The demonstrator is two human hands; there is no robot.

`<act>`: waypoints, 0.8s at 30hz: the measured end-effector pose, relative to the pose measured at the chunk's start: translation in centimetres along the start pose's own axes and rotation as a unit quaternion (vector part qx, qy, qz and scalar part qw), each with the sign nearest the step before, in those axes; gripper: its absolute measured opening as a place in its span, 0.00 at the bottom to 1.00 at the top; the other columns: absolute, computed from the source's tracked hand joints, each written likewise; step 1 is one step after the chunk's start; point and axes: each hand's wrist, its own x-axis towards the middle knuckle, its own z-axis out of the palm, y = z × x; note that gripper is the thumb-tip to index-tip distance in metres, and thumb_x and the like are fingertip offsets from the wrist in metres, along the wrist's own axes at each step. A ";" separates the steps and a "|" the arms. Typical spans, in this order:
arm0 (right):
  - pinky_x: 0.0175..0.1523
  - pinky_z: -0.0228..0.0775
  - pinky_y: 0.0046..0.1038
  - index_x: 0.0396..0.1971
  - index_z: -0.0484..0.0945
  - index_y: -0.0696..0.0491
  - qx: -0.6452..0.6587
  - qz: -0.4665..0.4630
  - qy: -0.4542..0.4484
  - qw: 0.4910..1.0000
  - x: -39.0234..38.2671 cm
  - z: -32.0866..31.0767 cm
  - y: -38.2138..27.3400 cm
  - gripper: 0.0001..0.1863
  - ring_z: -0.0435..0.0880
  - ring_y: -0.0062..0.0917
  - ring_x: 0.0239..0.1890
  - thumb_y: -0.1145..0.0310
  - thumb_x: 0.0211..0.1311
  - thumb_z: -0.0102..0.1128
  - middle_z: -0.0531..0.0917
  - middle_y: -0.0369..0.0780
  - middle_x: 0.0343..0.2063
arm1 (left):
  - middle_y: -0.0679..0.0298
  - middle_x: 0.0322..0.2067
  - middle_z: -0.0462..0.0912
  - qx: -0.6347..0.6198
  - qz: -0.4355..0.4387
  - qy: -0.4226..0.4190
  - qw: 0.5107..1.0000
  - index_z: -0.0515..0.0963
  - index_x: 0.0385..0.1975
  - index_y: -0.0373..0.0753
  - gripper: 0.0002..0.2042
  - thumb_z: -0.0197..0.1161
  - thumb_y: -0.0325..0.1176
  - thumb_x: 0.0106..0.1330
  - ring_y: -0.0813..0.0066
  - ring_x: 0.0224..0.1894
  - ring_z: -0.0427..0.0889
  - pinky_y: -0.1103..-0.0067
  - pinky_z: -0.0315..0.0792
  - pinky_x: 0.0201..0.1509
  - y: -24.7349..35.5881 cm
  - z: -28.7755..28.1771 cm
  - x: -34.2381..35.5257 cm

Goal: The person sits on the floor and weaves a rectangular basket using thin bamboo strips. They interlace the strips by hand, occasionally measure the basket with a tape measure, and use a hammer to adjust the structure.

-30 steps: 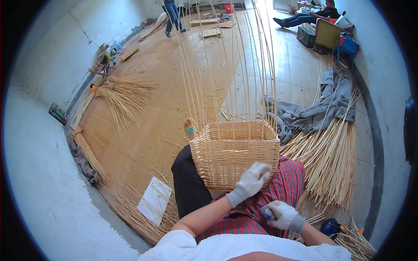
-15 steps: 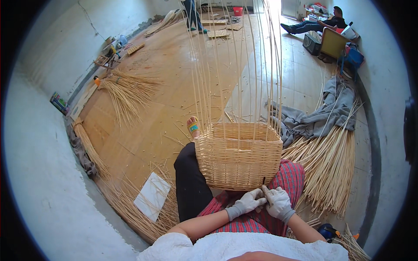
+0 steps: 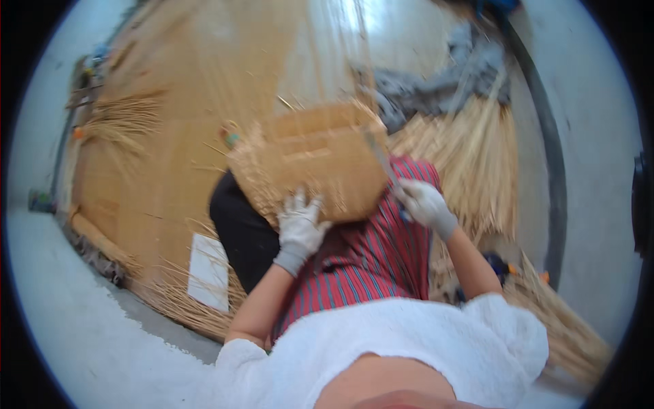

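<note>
A woven wicker basket [image 3: 320,180], blurred by motion, rests tilted on my lap with tall upright stakes rising from its rim. My left hand [image 3: 300,225], in a pale work glove, lies with spread fingers against the basket's lower near side. Gloved as well, my right hand [image 3: 424,204] is closed around a long, narrow metal tool [image 3: 385,162]. The tool reaches up along the basket's right side; blur hides whether it touches the weave and what kind it is.
A large bundle of cut canes [image 3: 470,163] lies at the right under a grey cloth [image 3: 436,85]. Another bundle [image 3: 126,112] is at far left. A white sheet [image 3: 208,273] sits among loose canes at near left. A dark tool with orange parts [image 3: 501,266] lies at right.
My hands have parted: the left is now spread on the basket, the right has risen to its right side with the tool. The basket has tilted, and the view has swung downward.
</note>
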 end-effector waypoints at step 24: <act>0.44 0.77 0.35 0.39 0.84 0.55 0.177 0.279 -0.026 0.943 7.2 14.8 3.6 0.24 0.87 0.36 0.33 0.49 0.70 0.48 0.86 0.45 0.26 | 0.64 0.78 0.41 0.121 -0.022 -0.031 0.992 0.46 0.76 0.69 0.55 0.78 0.49 0.50 0.51 0.79 0.42 0.48 0.45 0.76 -2.0 -2.0 10.1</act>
